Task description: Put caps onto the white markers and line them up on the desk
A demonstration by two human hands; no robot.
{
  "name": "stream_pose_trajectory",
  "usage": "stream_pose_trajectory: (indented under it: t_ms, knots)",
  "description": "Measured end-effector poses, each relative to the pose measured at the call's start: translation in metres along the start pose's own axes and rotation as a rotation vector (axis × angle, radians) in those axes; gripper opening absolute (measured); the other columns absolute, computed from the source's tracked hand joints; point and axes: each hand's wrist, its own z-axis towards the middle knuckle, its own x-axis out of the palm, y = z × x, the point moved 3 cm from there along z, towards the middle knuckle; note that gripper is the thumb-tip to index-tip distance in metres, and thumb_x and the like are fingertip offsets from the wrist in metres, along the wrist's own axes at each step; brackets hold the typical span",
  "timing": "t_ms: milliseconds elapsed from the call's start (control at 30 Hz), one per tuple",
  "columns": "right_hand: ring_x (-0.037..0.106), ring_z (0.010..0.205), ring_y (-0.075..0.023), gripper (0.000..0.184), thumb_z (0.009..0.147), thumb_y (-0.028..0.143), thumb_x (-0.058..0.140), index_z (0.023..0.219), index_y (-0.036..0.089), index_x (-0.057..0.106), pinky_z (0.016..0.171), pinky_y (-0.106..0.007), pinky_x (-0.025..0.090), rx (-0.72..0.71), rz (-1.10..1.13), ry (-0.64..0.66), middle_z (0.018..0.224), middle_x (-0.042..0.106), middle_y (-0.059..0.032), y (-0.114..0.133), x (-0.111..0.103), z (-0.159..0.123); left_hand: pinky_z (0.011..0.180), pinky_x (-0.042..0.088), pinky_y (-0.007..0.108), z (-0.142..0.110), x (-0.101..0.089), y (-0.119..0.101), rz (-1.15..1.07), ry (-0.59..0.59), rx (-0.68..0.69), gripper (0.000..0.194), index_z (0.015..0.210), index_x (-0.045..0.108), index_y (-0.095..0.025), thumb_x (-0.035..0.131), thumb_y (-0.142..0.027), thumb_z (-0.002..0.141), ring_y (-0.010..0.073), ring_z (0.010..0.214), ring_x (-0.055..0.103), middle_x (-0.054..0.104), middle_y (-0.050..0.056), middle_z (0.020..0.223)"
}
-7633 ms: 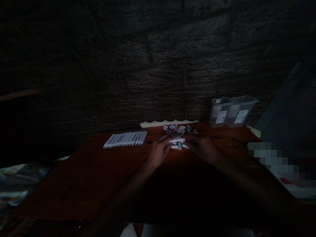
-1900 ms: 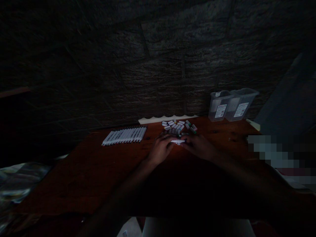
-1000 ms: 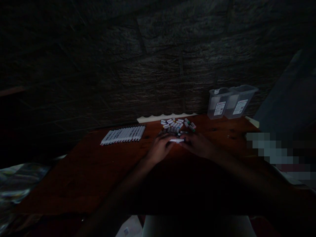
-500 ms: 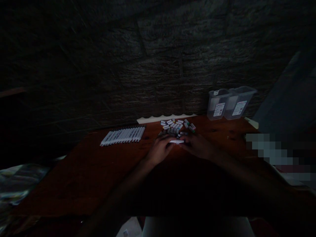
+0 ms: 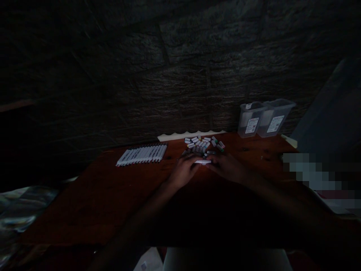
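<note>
On a reddish wooden table (image 5: 126, 199) before a rough, block-patterned wall (image 5: 186, 75), left hand (image 5: 182, 170) and right hand (image 5: 228, 168) pinch a white marker (image 5: 203, 162), stubby cylinders (image 5: 200, 143) at its twelve o'clock, a slanted marker row (image 5: 143, 154) at nine, translucent plastic bins (image 5: 252, 124) at two.

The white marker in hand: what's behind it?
Beyond the white marker lie short white cylinders, some with coloured ends, then a wavy white strip. The left hand and right hand hide anything beneath them.

At the bench's (image 5: 113, 199) back right, two clear labelled containers (image 5: 263, 122) side by side; along the dark wall (image 5: 186, 67), a white wavy-edged strip (image 5: 191, 135); past the left end, blurred crinkled wrapping (image 5: 34, 203).
</note>
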Motion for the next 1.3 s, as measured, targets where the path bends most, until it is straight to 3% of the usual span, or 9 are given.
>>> stream_pose_trajectory:
  t_ms: [600,967,1300]
  knots:
    - [0.065,0.073,-0.016,0.018,0.092,0.027,0.053,0.103,0.023,0.067,0.065,-0.028,0.044,0.03,0.0,-0.002,0.085,0.071,-0.0021,-0.0016,-0.0022,-0.0007,0.092,0.051,0.038,-0.0014,0.0007,0.0032,0.002,0.002,0.004,0.025,0.111,0.066,-0.024,0.056,-0.015,0.09,0.0203,0.104,0.063,0.069,0.005,0.11]
    - [0.069,0.083,-0.0185,0.019,0.092,0.026,0.054,0.106,0.024,0.068,0.073,-0.03,0.048,0.061,0.025,-0.021,0.097,0.074,-0.0039,-0.0049,-0.0023,0.0008,0.091,0.051,0.036,-0.0009,-0.0014,0.0055,0.018,-0.023,-0.033,0.025,0.108,0.068,-0.023,0.059,-0.013,0.088,0.0201,0.103,0.065,0.071,0.004,0.109]
    - [0.067,0.073,-0.0166,0.018,0.092,0.027,0.053,0.103,0.021,0.067,0.064,-0.027,0.045,0.074,-0.005,-0.021,0.086,0.073,-0.0033,-0.0043,-0.0031,0.0003,0.092,0.051,0.038,-0.0007,-0.0014,0.0058,0.024,-0.016,-0.054,0.024,0.108,0.068,-0.022,0.059,-0.014,0.088,0.0211,0.104,0.064,0.071,0.004,0.109]
